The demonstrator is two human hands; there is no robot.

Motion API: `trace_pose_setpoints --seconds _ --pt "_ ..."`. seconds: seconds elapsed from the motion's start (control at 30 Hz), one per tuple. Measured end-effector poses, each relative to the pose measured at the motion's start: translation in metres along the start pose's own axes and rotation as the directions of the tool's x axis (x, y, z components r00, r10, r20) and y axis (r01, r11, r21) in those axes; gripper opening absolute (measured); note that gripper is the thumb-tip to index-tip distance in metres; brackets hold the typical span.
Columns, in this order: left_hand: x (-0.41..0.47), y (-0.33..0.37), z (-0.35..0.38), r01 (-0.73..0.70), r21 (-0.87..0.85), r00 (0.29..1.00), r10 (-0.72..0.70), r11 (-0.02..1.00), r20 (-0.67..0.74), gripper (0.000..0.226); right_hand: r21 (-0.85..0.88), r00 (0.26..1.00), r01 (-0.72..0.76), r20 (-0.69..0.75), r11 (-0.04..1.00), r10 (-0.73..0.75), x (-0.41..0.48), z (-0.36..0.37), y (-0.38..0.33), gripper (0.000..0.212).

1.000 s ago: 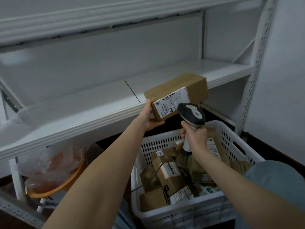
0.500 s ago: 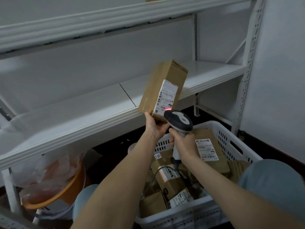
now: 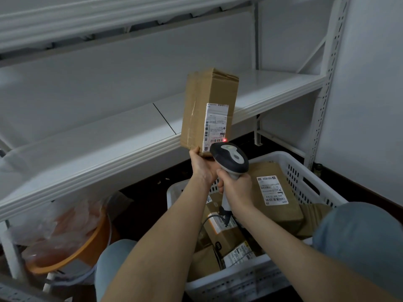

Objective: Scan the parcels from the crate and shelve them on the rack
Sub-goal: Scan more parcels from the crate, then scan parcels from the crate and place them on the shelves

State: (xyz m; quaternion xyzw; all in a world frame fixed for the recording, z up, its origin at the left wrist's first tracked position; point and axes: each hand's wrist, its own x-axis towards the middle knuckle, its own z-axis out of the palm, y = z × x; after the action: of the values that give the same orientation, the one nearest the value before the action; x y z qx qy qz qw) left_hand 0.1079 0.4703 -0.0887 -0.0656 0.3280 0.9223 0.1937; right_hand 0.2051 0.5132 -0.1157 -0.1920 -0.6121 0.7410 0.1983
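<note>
- Two white shelves of the rack [image 3: 87, 149] cross the view with a tall gap between them. The lower shelf's front lip runs behind the held parcel's lower end, and a perforated upright [image 3: 327, 83] stands at the right, close to the wall.
- Below the shelf, a white slotted crate [image 3: 309, 182] holds several brown parcels. The largest [image 3: 290, 212] lies against its far right wall, label up.
- At lower left, an orange basin [image 3: 87, 251] with a crumpled plastic bag [image 3: 54, 221] sits under the shelf.
- One cardboard parcel [image 3: 207, 101] stands upright in the air in front of the shelf lip, above the crate's far rim.
- The left hand [image 3: 202, 166] grips its bottom end, thumb on the near edge and fingers curled behind.
- The right hand [image 3: 235, 186] has its fingers wrapped round the scanner [image 3: 231, 158], whose head is just under the parcel's label [image 3: 216, 125].
- A red dot [image 3: 224, 139] glows at the label's lower edge.
</note>
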Motion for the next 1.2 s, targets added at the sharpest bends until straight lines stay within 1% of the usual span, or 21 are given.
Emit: trace_pose_setpoints --seconds 0.23,0.43,0.57,0.73,0.8,0.83,0.93,1.1,1.2 --pt "-0.002 -0.001 -0.002 -0.019 -0.005 0.999 0.018 1.0 -0.039 0.038 0.015 1.0 -0.021 0.021 1.0 0.021 -0.004 0.006 0.003 0.018" --pt "0.002 -0.001 -0.006 -0.016 -0.024 0.997 0.014 1.0 -0.071 0.034 -0.006 1.0 0.003 -0.007 1.0 -0.003 -0.006 0.008 0.004 0.01" --pt "0.006 0.0 -0.008 -0.02 -0.013 0.996 0.019 1.0 -0.092 0.034 -0.015 0.999 0.035 -0.005 0.999 -0.035 -0.007 0.008 0.005 0.007" --pt "0.008 0.001 -0.009 -0.013 -0.016 0.995 0.011 1.0 -0.102 0.032 -0.052 0.998 0.069 -0.01 0.996 -0.07 -0.007 0.009 0.008 0.01" --pt "0.01 0.001 -0.01 -0.016 -0.016 0.994 0.014 1.0 -0.11 0.031 -0.053 0.997 0.079 -0.016 0.995 -0.08 -0.006 0.009 0.01 0.007" --pt "0.011 0.002 -0.011 -0.013 -0.015 0.994 0.011 1.0 -0.112 0.031 -0.056 0.996 0.084 -0.021 0.995 -0.085 -0.006 0.01 0.012 0.007" --pt "0.01 0.003 -0.012 0.001 -0.012 0.994 -0.003 1.0 -0.109 0.033 -0.078 0.994 0.104 -0.03 0.991 -0.107 -0.005 0.01 0.018 0.02" --pt "0.01 0.004 -0.011 -0.005 -0.02 0.993 0.002 1.0 -0.115 0.034 -0.1 0.991 0.123 -0.038 0.987 -0.127 -0.003 0.01 0.021 0.02" --pt "0.008 0.005 -0.012 -0.003 0.012 0.993 0.005 1.0 -0.115 0.034 -0.156 0.989 0.138 -0.033 0.978 -0.145 -0.003 0.01 0.022 0.019"
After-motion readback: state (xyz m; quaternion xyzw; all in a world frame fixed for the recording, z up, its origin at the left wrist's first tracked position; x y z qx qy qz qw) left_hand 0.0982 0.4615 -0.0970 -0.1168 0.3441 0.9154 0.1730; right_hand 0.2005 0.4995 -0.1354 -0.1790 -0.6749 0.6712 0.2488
